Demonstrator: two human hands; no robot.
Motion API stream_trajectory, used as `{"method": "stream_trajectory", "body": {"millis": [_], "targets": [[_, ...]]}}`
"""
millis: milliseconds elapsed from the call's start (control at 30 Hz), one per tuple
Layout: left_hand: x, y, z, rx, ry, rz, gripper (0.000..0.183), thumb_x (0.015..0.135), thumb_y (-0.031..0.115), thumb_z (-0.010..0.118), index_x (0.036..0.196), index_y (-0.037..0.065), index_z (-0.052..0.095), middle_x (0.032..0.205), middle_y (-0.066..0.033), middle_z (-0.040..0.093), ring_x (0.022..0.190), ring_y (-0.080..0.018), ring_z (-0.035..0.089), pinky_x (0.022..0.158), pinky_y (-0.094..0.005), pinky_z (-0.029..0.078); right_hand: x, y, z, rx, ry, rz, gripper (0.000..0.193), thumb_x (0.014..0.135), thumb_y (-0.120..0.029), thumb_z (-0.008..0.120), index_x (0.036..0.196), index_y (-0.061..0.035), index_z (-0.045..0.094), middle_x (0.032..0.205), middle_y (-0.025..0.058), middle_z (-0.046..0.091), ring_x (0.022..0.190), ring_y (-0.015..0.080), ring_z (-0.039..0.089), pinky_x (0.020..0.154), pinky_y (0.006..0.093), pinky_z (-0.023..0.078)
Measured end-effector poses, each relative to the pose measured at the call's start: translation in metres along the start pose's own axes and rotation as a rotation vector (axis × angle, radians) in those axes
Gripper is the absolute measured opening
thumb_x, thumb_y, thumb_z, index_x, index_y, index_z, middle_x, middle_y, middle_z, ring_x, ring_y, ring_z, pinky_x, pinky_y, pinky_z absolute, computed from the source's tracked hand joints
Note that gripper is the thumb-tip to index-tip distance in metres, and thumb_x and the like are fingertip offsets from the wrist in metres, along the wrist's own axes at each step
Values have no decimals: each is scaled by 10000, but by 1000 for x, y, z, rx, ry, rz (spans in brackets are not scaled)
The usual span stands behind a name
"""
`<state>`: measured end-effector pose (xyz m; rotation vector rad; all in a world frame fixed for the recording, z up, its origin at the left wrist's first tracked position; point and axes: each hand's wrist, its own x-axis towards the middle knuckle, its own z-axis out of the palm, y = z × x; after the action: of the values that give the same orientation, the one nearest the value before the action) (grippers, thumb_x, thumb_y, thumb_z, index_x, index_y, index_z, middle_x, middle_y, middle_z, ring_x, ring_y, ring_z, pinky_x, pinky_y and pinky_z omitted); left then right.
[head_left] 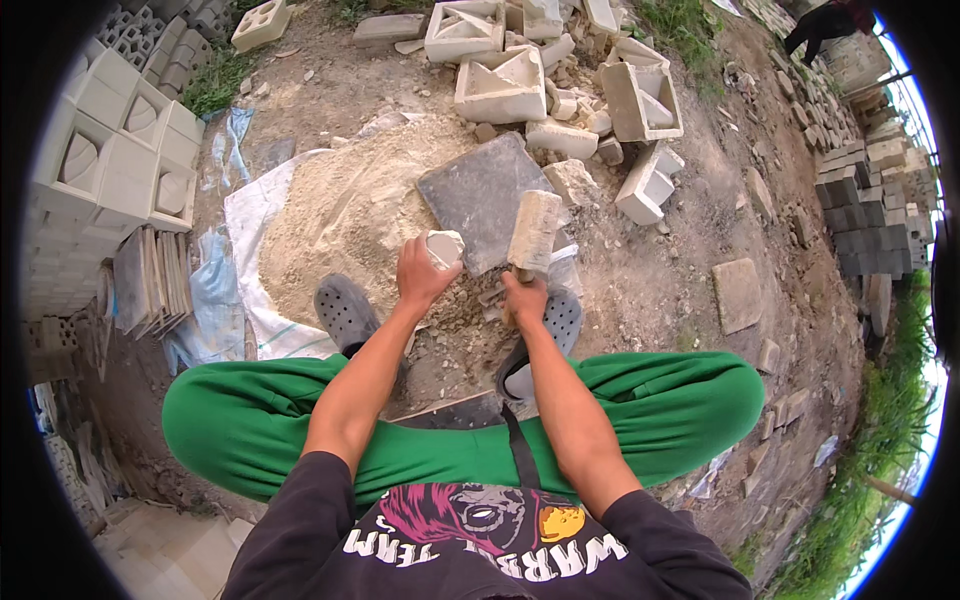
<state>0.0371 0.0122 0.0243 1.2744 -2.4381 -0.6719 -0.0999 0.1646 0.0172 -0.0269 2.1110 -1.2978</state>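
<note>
Pale stone was what both hands dealt with. The left hand (pixel 422 275) was curled around a small whitish chunk of stone (pixel 444 246), thumb and fingers closed on it, holding it just above the near corner of a flat grey slab (pixel 483 198) that lay on the dirt ground (pixel 690 290). The right hand (pixel 524 297) was clenched shut on the handle of a mallet (pixel 534 231) with a long, blocky, dust-coated head (the handle itself was almost wholly hidden in the fist), the head raised over the slab's near edge, just beside the chunk. A heap of pale sand (pixel 340 215) sat on a white sheet (pixel 260 300) against the slab's left edge. Broken hollow concrete blocks (pixel 505 85) were piled past the slab's far edge, and whole decorative blocks (pixel 120 160) stood stacked at the left. The person squatted in green trousers (pixel 250 415), two grey perforated clogs (pixel 345 312) planted near the slab.
</note>
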Motion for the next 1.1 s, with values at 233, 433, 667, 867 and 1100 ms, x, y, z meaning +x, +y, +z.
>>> {"method": "stream_trajectory", "body": {"millis": [233,433,667,867,1100], "targets": [[72,25,12,15,-106,45,834,731,418,813,1370,-6,488,1235,-193,564,1180,-357,522,1004,-443,457,23,8,-1,-346,47,-109,519,713,-411,768,909,68,726,798,239,724,767,337,743,741,420,572],[76,23,16,25,-187,14,744,802,271,781,1428,25,464,1327,-204,528,1259,-366,495,1060,-434,436,34,-1,-9,-348,-121,116,576,674,-430,781,888,101,720,864,280,722,896,378,728,810,431,560],[96,8,14,72,-331,186,526,813,134,738,1321,161,607,1384,-144,534,1223,-381,541,1040,-445,473,34,0,-9,-390,-88,7,508,696,-382,778,842,101,718,754,228,720,712,327,735,709,400,571],[97,18,4,125,-386,125,446,782,94,714,1215,185,664,1348,-110,580,1175,-349,586,988,-452,511,22,-27,-11,-201,-183,64,352,736,-250,765,831,83,702,672,154,689,519,227,682,510,359,524],[103,15,-2,235,-539,208,373,825,118,705,1192,180,685,1367,-120,565,1165,-336,598,960,-443,528,20,-99,-3,-90,-177,-58,334,811,-269,801,854,46,699,617,89,647,480,177,630,449,337,486]]}}
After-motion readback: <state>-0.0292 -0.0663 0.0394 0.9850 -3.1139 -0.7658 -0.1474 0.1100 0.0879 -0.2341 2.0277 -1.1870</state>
